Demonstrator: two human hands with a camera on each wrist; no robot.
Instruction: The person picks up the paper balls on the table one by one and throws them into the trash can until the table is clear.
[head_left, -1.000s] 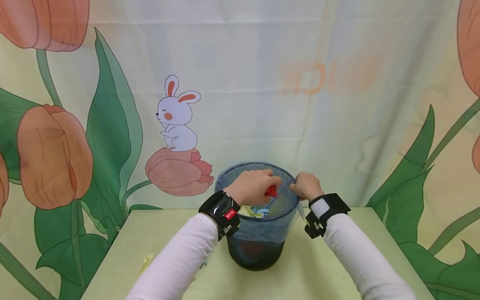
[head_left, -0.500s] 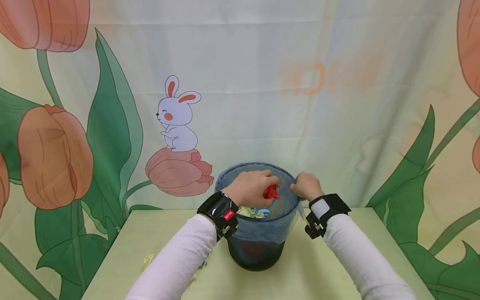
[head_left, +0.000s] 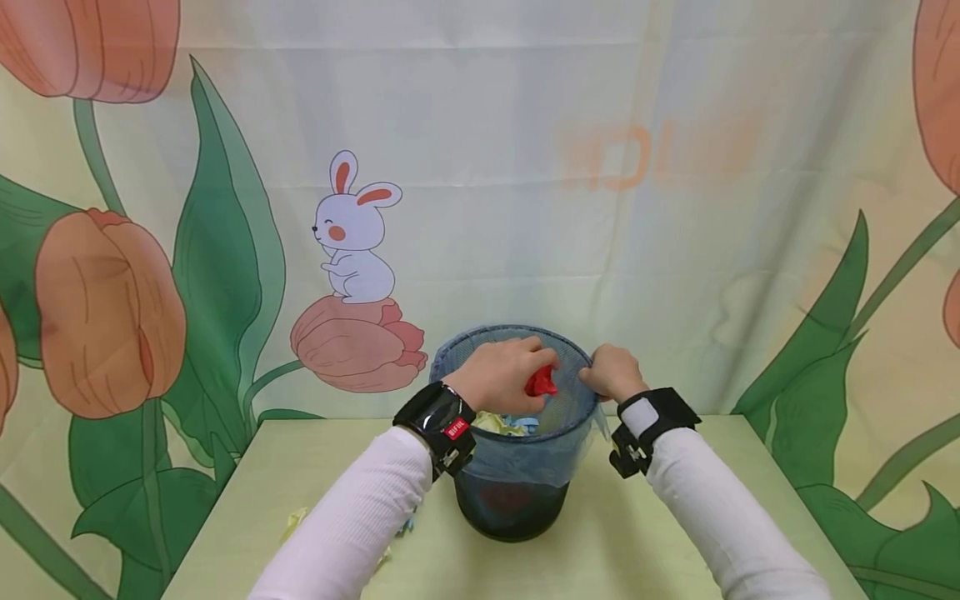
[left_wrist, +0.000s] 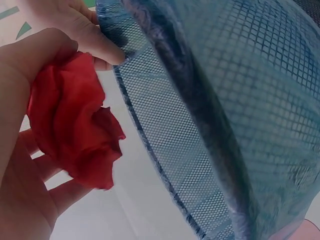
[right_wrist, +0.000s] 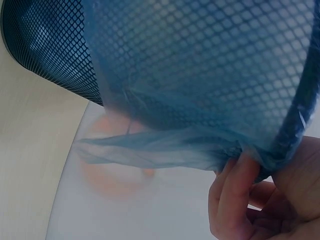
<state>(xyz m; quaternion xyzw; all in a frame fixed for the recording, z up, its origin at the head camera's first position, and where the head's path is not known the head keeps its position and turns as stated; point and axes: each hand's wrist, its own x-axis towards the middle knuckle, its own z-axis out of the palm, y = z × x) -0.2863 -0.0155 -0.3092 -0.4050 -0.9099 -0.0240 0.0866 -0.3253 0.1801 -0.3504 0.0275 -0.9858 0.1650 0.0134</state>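
Note:
A black mesh wastebasket (head_left: 512, 510) stands upright on the table, with a translucent blue bin liner (head_left: 525, 460) folded over its rim. Over its opening, my left hand (head_left: 501, 375) holds a crumpled piece of red paper (left_wrist: 75, 120) between thumb and fingers. On the basket's right side, my right hand (head_left: 617, 372) pinches the rim and the liner; a gathered flap of liner hangs from those fingers in the right wrist view. Inside the basket lie crumpled yellow paper (head_left: 493, 424) and blue paper (head_left: 523, 424), partly hidden by my left hand and wrist.
Yellow scraps (head_left: 294, 522) and blue scraps (head_left: 407, 525) lie on the pale green table (head_left: 637, 533) by my left forearm, which partly covers them. A printed curtain (head_left: 487, 208) with tulips and a rabbit hangs close behind the basket.
My left hand has shifted very slightly left, and more of the red paper shows beyond its fingers. The right hand and the basket have stayed in place.

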